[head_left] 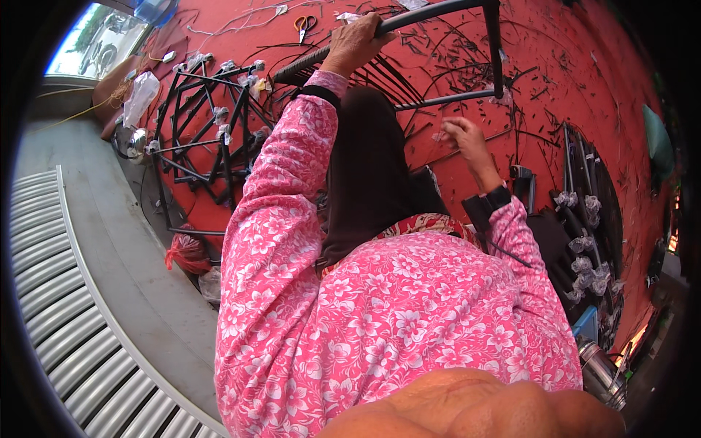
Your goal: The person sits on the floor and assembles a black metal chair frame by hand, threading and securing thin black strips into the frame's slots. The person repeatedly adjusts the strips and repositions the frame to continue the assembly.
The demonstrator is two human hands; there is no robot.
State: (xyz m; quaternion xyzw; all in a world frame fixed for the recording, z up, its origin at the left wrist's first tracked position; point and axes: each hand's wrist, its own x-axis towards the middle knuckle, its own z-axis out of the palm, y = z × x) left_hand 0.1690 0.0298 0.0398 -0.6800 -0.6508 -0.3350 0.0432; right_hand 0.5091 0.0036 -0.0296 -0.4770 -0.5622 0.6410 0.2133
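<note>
My left hand is closed over the upper bar of a dark metal frame, which leans tilted beyond my knees. Several black strips run across part of this frame, and one side bar is thickly wound with strip. My right hand is raised below the frame's lower bar, apart from it. Its fingers are bent in with the thumb, and whatever may lie between the fingertips is too small to make out. Orange-handled scissors lie on the red floor just beyond my left hand.
Stacked black frames with wrapped corners stand at the left. More dark frames with plastic-wrapped ends lie at the right. Cut black strips litter the red floor. A red plastic bag sits beside the grey ledge; a metal flask is lower right.
</note>
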